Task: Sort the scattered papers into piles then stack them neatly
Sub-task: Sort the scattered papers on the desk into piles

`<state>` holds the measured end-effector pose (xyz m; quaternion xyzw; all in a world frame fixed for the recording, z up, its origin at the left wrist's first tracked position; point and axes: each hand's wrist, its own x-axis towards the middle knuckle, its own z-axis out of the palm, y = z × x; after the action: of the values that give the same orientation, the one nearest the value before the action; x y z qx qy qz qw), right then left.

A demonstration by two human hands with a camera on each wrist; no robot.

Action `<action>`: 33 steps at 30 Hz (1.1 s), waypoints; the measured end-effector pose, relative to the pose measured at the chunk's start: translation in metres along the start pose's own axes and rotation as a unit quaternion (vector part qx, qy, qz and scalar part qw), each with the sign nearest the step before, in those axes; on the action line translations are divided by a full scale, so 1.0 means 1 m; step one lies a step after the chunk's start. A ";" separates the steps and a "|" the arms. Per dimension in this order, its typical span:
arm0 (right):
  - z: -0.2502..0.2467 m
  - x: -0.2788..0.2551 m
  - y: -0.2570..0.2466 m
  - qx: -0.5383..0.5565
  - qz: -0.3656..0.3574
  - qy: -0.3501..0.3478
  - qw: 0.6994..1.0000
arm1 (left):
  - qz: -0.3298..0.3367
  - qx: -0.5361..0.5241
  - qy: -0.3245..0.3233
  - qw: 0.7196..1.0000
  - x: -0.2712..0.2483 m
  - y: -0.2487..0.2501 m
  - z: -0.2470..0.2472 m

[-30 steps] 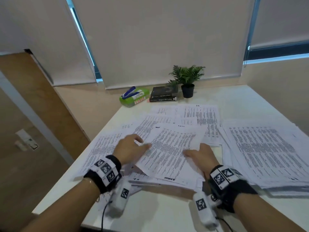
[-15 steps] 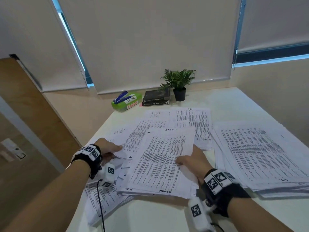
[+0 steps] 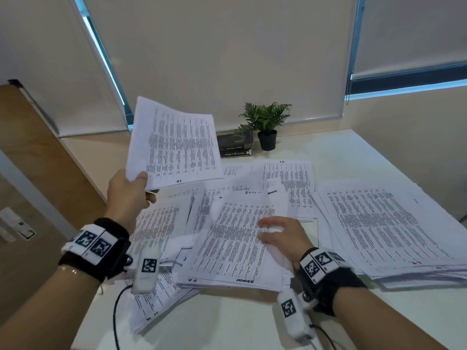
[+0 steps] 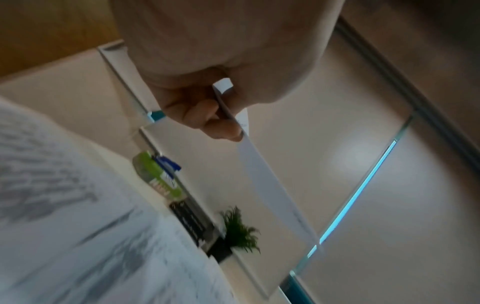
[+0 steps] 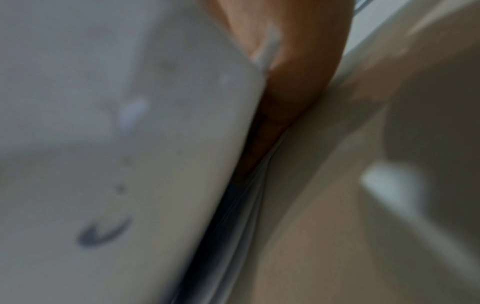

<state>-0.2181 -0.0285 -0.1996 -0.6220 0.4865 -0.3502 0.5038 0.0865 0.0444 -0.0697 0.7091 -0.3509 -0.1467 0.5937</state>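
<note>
The left hand point(image 3: 131, 190) pinches a lifted sheet point(image 3: 174, 145) by one corner at upper left; its grip could slip. The right hand point(image 3: 283, 234), flat and relaxed, may drag the loose papers point(image 3: 237, 238) off the table point(image 3: 227, 317).

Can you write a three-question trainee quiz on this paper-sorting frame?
1. True or false: the left hand pinches a lifted sheet clear of the table.
2. What lies under the right hand? A) books B) a printed sheet C) the plant pot
3. Fill in: the potted plant stands beside two dark ____.

Key: 1 true; 2 B; 3 books.
</note>
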 end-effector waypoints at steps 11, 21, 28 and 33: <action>0.006 -0.007 -0.024 0.075 0.091 -0.027 0.993 | -0.154 0.113 -0.314 0.930 -0.098 -0.058 0.019; -0.042 -0.025 -0.045 0.100 0.037 0.000 0.994 | -0.005 0.409 -0.125 0.904 -0.027 -0.070 -0.040; -0.139 -0.029 -0.052 0.069 0.066 0.086 0.992 | -0.178 0.440 -0.147 0.868 0.020 -0.120 -0.070; -0.187 -0.033 -0.033 -0.018 0.126 0.096 0.987 | -0.206 0.382 -0.120 0.893 0.019 -0.125 -0.062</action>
<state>-0.3919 -0.0500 -0.1200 -0.5285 0.6132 -0.3335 0.4832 0.1793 0.0840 -0.1680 0.9147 -0.2944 -0.2039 0.1870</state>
